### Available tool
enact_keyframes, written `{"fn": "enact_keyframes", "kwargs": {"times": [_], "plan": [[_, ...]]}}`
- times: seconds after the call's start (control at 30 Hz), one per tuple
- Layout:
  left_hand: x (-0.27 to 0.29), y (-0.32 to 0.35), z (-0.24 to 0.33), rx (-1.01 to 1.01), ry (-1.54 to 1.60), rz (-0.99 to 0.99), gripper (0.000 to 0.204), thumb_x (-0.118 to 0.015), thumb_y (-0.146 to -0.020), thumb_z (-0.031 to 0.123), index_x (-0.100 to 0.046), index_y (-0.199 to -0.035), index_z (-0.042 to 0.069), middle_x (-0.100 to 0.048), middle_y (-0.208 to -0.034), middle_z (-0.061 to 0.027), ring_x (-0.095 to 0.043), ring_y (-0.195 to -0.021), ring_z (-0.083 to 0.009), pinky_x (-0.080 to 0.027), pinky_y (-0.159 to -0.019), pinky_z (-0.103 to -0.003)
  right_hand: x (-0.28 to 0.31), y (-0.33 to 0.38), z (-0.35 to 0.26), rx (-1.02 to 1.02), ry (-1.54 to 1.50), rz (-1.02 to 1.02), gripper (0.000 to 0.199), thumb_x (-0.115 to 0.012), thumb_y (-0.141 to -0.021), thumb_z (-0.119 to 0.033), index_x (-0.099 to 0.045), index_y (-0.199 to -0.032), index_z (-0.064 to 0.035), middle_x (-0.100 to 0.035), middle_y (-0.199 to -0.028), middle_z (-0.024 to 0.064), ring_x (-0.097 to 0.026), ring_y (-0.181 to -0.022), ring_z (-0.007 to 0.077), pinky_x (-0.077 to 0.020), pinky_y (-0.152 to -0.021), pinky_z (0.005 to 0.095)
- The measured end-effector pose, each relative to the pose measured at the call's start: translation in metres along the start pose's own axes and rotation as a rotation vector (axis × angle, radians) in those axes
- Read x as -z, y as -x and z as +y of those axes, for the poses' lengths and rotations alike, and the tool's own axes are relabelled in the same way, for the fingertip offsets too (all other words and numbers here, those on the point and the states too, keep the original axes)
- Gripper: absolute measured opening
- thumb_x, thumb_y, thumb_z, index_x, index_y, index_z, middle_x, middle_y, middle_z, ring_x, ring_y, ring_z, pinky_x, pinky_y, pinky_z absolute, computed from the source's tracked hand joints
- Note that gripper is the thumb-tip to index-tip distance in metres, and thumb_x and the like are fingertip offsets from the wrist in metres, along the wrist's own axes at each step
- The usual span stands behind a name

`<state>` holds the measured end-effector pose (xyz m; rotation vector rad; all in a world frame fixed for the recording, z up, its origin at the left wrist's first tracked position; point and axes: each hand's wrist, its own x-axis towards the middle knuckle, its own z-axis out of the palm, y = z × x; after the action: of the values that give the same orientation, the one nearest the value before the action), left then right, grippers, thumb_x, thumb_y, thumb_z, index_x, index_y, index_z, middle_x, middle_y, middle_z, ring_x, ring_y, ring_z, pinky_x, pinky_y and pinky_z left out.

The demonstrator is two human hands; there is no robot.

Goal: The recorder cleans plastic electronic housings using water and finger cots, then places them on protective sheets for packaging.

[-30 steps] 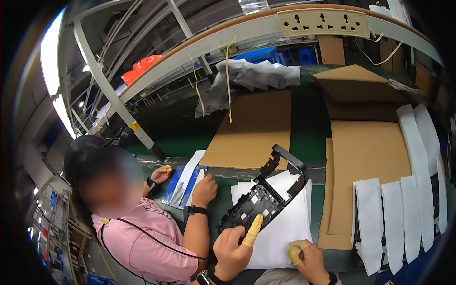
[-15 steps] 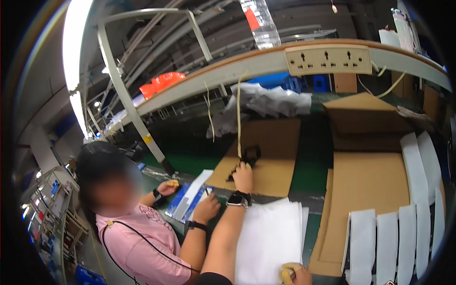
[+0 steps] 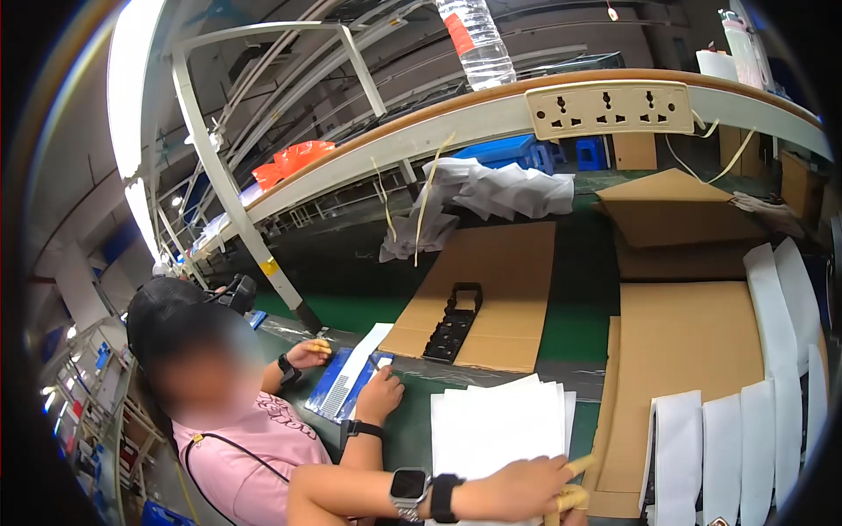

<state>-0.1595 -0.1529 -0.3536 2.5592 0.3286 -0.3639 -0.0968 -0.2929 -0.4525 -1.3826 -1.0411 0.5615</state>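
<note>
The black plastic frame (image 3: pixel 453 323) lies flat and alone on the near end of the long cardboard sheet (image 3: pixel 504 263), well apart from both of the person's hands, so the setting-down step looks finished and the work appears to be back at the stack of white sheets (image 3: pixel 500 421). The left hand (image 3: pixel 517 486), with a watch on its wrist and yellow finger cots, rests on the near right part of that stack. Its fingers are loosely spread and nothing can be seen in its grip. Of the right hand (image 3: pixel 568 504) only a yellow-capped fingertip shows at the lower edge, so I cannot tell how it is held. The next move probably calls for parting just the top sheet from the stack, and the capped fingertips would need to catch a single edge without dragging the sheets below. To the left, a co-worker's hand (image 3: pixel 379 394) presses on a blue and white booklet (image 3: pixel 346 386). Half a second earlier the left arm was stretched out to the cardboard with its hand on the frame. A second earlier both hands held the frame over the white sheets. Since then the arm has drawn back and the frame has been left where it was placed.
</note>
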Motion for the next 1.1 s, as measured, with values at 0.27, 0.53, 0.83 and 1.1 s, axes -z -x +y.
{"fn": "enact_keyframes", "kwargs": {"times": [0.27,0.53,0.83,1.1], "plan": [[-0.006,0.034,0.022,-0.008,0.296,0.116,0.059,-0.066,-0.078,0.028,-0.04,-0.124,0.002,-0.054,-0.104,-0.0197,-0.053,-0.096,-0.0369,-0.043,-0.082,-0.04,-0.001,0.012,0.009,-0.132,-0.121,-0.02,0.025,-0.045,-0.095,-0.021,-0.035,-0.108,-0.0017,-0.046,-0.092,0.0133,-0.048,-0.08,0.021,-0.0423,-0.073,0.0311],[-0.016,0.035,0.011,-0.138,0.331,0.198,0.054,-0.068,-0.076,0.024,-0.044,-0.12,0.003,-0.054,-0.103,-0.0199,-0.052,-0.098,-0.0365,-0.042,-0.084,-0.04,0.002,0.005,-0.005,-0.135,-0.037,0.045,0.018,-0.046,-0.093,-0.016,-0.037,-0.101,-0.0025,-0.044,-0.087,0.0168,-0.045,-0.075,0.0249,-0.0402,-0.069,0.0365],[0.028,0.05,0.008,-0.003,0.18,0.483,0.06,-0.07,-0.077,0.024,-0.042,-0.125,0.001,-0.055,-0.106,-0.0146,-0.056,-0.093,-0.0242,-0.047,-0.08,-0.034,-0.012,0.011,0.023,-0.01,-0.15,0.065,0.03,-0.05,-0.091,-0.019,-0.039,-0.115,-0.0038,-0.054,-0.087,0.0103,-0.05,-0.06,0.0127,-0.0436,-0.054,0.0272],[0.251,0.042,0.015,-0.475,0.201,1.539,0.044,-0.069,-0.078,0.014,-0.045,-0.113,0.002,-0.064,-0.09,-0.0111,-0.063,-0.079,-0.0171,-0.052,-0.072,-0.029,-0.015,0.006,0.021,0.014,-0.006,0.051,0.025,-0.051,-0.089,-0.014,-0.045,-0.113,-0.0089,-0.053,-0.073,0.0038,-0.047,-0.056,0.011,-0.0392,-0.05,0.025]]}}
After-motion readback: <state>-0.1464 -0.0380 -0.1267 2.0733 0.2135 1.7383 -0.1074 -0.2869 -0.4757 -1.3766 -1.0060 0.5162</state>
